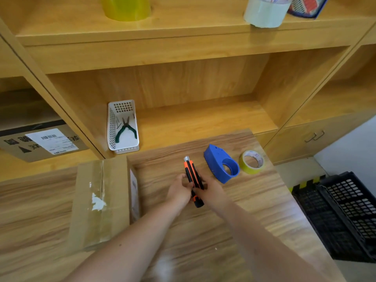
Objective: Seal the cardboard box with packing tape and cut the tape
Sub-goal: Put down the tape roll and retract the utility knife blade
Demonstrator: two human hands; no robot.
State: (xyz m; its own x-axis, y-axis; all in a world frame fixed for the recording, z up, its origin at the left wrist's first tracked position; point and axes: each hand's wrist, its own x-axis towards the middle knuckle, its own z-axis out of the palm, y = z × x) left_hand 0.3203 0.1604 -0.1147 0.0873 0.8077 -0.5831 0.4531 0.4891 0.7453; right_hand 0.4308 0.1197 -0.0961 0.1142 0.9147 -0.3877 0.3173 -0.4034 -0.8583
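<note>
An orange and black utility knife (192, 176) is held over the wooden table, its metal tip pointing away from me. My left hand (179, 190) grips its left side and my right hand (211, 190) grips its right side and lower handle. A closed cardboard box (101, 202) lies on the table to the left, with clear tape along its top seam and a torn white patch. A blue tape dispenser (220, 163) sits just beyond my right hand. A small yellowish tape roll (252, 161) lies to the right of the dispenser.
A white plastic basket (112, 127) holding green-handled pliers (125, 129) stands on the low shelf behind the box. Another labelled carton (40, 142) sits in the left cubby. Tape rolls (266, 12) rest on the upper shelf. Black crates (345, 212) stand on the floor at right.
</note>
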